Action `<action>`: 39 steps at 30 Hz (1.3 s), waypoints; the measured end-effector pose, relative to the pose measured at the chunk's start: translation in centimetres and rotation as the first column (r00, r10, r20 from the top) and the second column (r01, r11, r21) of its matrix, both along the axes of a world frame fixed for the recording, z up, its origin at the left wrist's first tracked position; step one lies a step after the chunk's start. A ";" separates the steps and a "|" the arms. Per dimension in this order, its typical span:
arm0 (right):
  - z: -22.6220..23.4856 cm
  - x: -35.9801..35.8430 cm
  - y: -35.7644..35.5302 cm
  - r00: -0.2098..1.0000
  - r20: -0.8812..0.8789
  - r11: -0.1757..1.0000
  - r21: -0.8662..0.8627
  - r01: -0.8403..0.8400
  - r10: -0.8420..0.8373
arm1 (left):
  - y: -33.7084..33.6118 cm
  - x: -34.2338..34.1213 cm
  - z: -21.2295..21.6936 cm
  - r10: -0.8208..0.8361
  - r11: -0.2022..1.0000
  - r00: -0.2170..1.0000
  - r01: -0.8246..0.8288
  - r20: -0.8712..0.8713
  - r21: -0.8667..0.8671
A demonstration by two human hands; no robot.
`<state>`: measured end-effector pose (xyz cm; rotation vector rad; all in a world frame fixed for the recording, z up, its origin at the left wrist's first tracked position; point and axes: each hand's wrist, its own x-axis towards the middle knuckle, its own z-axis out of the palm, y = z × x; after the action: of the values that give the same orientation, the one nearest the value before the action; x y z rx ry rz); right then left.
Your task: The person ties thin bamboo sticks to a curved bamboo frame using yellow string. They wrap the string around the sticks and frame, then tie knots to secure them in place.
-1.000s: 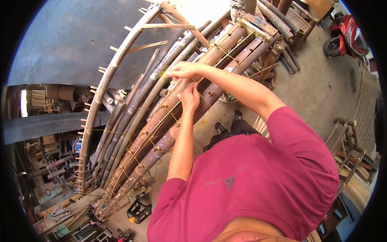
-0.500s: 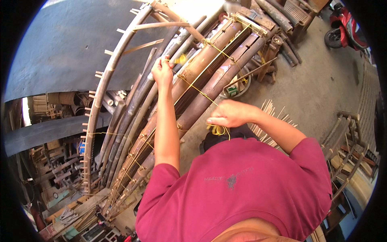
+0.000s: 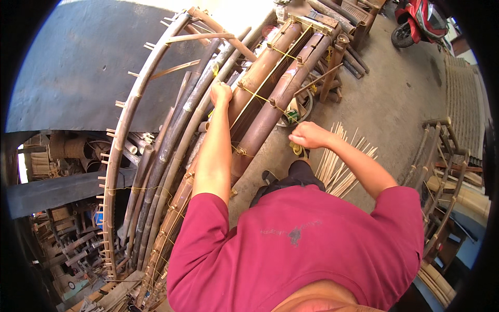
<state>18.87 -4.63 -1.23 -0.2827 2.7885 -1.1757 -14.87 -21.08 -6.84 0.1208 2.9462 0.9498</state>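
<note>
Yellow cord (image 3: 258, 88) is running taut across the bamboo poles (image 3: 260, 112); I'm pinching one end in my left hand (image 3: 220, 93), its grip closed against a pole, while my right hand (image 3: 307, 135) is gripping the other end, pulled away beside the poles.

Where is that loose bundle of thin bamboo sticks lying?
In the head view, the bamboo sticks lie fanned out on the concrete floor, right of centre, just below the right hand and right of the thick bamboo poles.
</note>
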 end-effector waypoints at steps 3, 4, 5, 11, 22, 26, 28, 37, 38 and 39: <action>0.4 -0.8 -3.0 0.993 0.109 0.947 0.321 0.012 -0.050 | -3.9 0.5 3.2 -0.259 0.965 0.965 0.260 0.045 -0.022; -0.1 0.0 -4.3 0.995 0.037 0.943 0.322 0.080 -0.097 | -4.1 3.0 6.3 -0.343 0.937 0.939 0.343 0.004 -0.066; -0.5 0.7 -6.6 0.992 -0.047 0.942 0.310 0.129 -0.120 | -6.5 5.1 7.8 -0.301 0.954 0.949 0.298 -0.091 -0.042; -1.7 -0.7 -17.2 0.779 0.620 0.082 -0.784 0.615 0.089 | -16.7 16.8 6.2 -0.379 0.925 0.922 0.379 0.086 0.012; 8.4 -20.2 -21.5 0.995 0.078 0.956 0.281 -0.079 0.059 | -16.0 17.7 3.6 -0.293 0.953 0.955 0.287 -0.056 -0.094; 3.7 -23.3 -17.4 0.985 0.044 0.986 0.012 -0.169 0.168 | -15.0 18.3 7.2 -0.313 0.949 0.949 0.312 0.030 0.029; 9.8 -20.0 -18.6 0.962 0.169 0.703 -0.710 -0.033 0.216 | -17.6 18.2 4.5 -0.307 0.949 0.947 0.312 -0.093 0.045; 0.2 -2.2 -16.9 0.985 -0.077 0.905 -0.388 -0.175 0.157 | -13.6 15.3 8.8 -0.190 0.826 0.981 0.185 -0.044 0.532; -0.5 -2.3 -16.6 0.981 -0.147 0.927 -0.334 -0.172 0.129 | -12.6 13.4 10.4 -0.201 0.739 0.977 0.199 -0.071 0.644; -1.0 -1.8 -16.4 0.972 -0.209 0.947 -0.278 -0.163 0.106 | -11.8 11.3 12.0 -0.188 0.768 0.976 0.213 -0.105 0.604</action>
<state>17.12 -21.00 -2.25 -0.6340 2.6856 -1.6052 -3.59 -32.89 5.15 0.4682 2.4497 1.8361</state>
